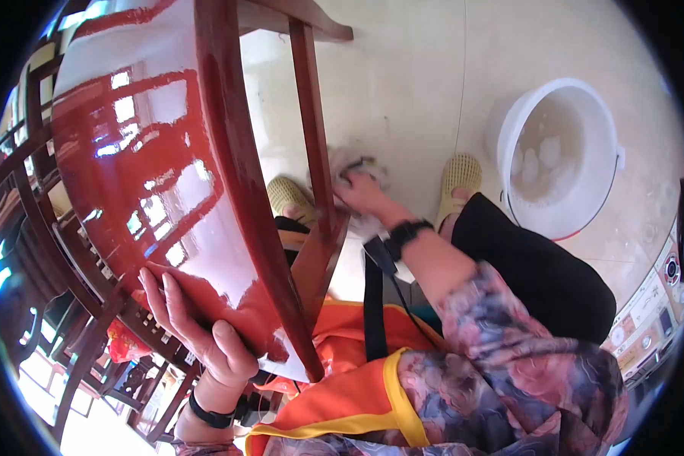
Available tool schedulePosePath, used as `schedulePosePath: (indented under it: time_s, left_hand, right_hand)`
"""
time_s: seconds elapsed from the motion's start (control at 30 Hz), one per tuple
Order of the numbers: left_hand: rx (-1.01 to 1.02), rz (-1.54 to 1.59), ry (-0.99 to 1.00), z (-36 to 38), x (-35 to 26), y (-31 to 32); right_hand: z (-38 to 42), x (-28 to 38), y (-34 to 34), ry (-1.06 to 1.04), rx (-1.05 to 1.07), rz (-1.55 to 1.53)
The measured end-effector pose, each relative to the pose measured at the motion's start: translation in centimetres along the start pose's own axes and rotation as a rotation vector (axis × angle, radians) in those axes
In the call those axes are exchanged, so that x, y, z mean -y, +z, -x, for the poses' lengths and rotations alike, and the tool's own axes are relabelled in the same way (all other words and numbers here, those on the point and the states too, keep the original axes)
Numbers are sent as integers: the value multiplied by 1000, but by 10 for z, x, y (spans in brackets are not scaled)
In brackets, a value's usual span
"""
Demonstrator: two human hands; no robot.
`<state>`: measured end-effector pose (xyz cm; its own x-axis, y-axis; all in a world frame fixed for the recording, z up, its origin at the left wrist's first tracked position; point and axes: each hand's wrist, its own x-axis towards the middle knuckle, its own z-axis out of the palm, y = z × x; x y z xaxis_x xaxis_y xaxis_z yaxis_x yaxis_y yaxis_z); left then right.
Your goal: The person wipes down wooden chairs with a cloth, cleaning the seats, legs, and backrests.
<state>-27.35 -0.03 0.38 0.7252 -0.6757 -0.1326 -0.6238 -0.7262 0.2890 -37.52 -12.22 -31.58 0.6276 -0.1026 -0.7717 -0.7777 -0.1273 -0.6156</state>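
Observation:
A glossy red-brown wooden piece of furniture (156,163) with slim legs fills the left of the head view, its shiny top reflecting windows. My left hand (197,330) rests on the lower end of that top, fingers stretched out and thumb apart. Down beside a wooden leg (309,114), my right hand (362,194) is closed on a greyish cloth (357,163), which is smeared by motion. The cloth is bunched around the fingers and close against the lower wood; the leg partly covers what lies behind it.
A white bucket (513,140) of cloudy water stands on the pale tiled floor (422,68) at right. My yellow-green shoes (462,173) are on the floor either side of my right hand. Dark wooden lattice furniture (76,285) crowds the left edge. A printed panel (646,319) lies at the far right.

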Motion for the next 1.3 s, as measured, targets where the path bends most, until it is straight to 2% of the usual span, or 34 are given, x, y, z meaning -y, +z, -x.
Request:
schedulePosePath:
  time_s: [0.13,0.2,0.23,0.27,0.33,0.37,0.4,0.47,0.5,0.53,0.57,0.63,0.67,0.7,0.73,0.8,0.83,0.87,0.93,1.03,1.07,1.13,1.17,1.2,1.23,1.27,1.3]
  left_hand:
    - [-21,-18,15,-6,2,5]
    - [-1,-66,22,-4,-1,2]
    - [-28,-21,22,-5,0,6]
    - [-42,-15,22,-6,0,8]
    - [-24,-55,18,-6,-2,5]
    - [-30,-75,18,-6,-4,4]
    - [-77,-56,41,-7,-4,6]
    - [-101,-163,22,-6,-8,9]
    - [-105,-186,11,-6,-10,9]
    - [-133,-173,15,-5,-11,11]
    - [-152,-179,21,-5,-11,13]
    - [-185,-164,14,-5,-6,10]
    - [-203,-150,6,-6,-8,9]
    - [-209,-209,-45,-5,-11,8]
    - [-225,-123,-42,-5,-1,12]
    - [-230,-96,-63,-3,1,10]
    - [-260,-77,-68,-2,1,9]
    - [-292,-54,-76,-4,13,8]
    - [-301,36,-62,-5,22,9]
    - [-389,241,-2,-7,41,15]
    - [-428,310,32,-7,43,12]
    - [-313,1093,-190,14,51,-4]
    - [-442,1320,-187,24,50,-2]
    - [-419,1455,-302,45,50,-9]
    - [-445,1456,-305,61,53,-5]
    - [-472,1305,-278,70,62,4]
    - [-523,1025,-259,76,70,7]
  right_hand:
    - [-26,-4,13,134,-113,165]
    - [-15,-12,28,432,-385,-336]
    - [-13,-13,32,514,-410,-339]
    - [-27,-38,54,504,-419,-332]
    - [-54,-101,117,710,-435,-1116]
    - [-1,-35,76,460,-153,-1756]
    - [25,-44,88,-127,-219,-1276]
    - [51,-39,90,-680,-265,-711]
    - [64,-9,90,-357,20,-1491]
    - [75,11,92,87,374,-2198]
    - [81,16,99,64,396,-2182]
    - [92,26,113,1,803,-2151]
    - [109,39,103,-17,826,-2111]
    - [135,62,82,39,724,-1972]
    - [160,85,65,78,627,-1825]
    - [192,110,47,80,546,-1774]
    - [192,86,56,60,720,-1851]
    - [195,88,56,293,706,-1791]
    - [213,67,44,218,935,-1789]
    - [234,46,12,153,729,-1487]
    - [242,50,0,137,587,-1354]
    - [280,71,-35,103,460,-1192]
    - [280,63,-52,76,444,-1225]
    - [285,63,-63,-19,384,-1197]
    - [285,62,-73,-157,324,-1138]
    - [290,69,-81,-235,301,-1196]
    - [292,75,-90,-360,313,-1246]
